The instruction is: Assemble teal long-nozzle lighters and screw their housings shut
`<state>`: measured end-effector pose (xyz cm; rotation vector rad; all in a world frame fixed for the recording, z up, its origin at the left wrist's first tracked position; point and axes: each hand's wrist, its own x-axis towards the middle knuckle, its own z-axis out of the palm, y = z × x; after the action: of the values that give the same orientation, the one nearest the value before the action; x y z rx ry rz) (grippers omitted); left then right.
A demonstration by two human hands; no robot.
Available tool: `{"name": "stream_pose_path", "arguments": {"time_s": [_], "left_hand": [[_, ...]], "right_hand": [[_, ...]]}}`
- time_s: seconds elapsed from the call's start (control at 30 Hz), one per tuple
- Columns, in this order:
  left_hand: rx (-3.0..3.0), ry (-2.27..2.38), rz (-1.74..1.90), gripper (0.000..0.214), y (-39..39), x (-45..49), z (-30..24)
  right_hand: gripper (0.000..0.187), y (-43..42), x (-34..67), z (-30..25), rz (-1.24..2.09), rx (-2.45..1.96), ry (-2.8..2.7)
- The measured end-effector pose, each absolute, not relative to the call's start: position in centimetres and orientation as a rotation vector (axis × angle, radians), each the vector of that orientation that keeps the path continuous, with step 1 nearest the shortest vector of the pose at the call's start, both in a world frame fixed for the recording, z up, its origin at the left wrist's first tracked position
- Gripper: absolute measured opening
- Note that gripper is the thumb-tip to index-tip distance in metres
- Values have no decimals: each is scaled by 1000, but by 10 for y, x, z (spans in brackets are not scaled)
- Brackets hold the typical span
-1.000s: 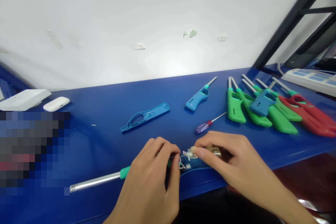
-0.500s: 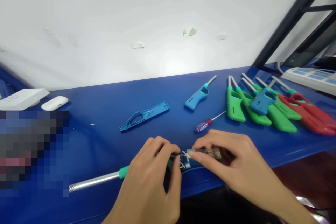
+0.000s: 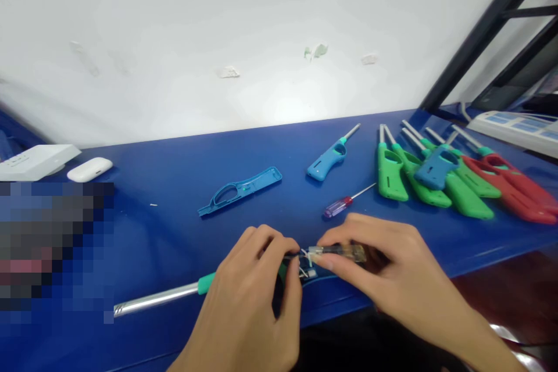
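Over the front of the table, my left hand (image 3: 257,296) is closed around an opened long-nosed gas lighter (image 3: 159,298), whose silver tube and green collar point left. White wires and small inner parts show between its fingers; the rest of the handle is covered. The thumb and fingers of my right hand (image 3: 392,270) pinch a clear, smoky fuel tank (image 3: 356,253) at the right end of the lighter. Whether the tank is seated in the shell cannot be made out. Behind my hands lie a loose blue handle half (image 3: 255,185) and a purple-handled screwdriver (image 3: 338,207).
A whole blue lighter (image 3: 326,164) lies farther back. Several green, blue and red lighters (image 3: 471,200) are heaped at the right, near a white power strip (image 3: 518,132). At the left are a white earbud case (image 3: 90,170) and a white box (image 3: 39,163). A white wall (image 3: 196,23) stands behind.
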<state>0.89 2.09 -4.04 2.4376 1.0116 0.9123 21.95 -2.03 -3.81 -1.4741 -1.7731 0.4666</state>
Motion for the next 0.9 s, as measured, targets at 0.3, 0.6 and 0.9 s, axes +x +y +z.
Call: {"name": "stream_pose_path", "arguments": {"time_s": [0.3,0.6,0.9], "left_hand": [[2422,987,922,18,21,9,-40],[2364,975,929,18,23,6,-43],[2377,974,948,19,24,7,-42]], "right_hand": [[1,-18,221,-41,456,-1402,-1775],[3,-19,222,-42,445,-1384,-1793],[2,-18,222,-41,473,-1406,-1743]]}}
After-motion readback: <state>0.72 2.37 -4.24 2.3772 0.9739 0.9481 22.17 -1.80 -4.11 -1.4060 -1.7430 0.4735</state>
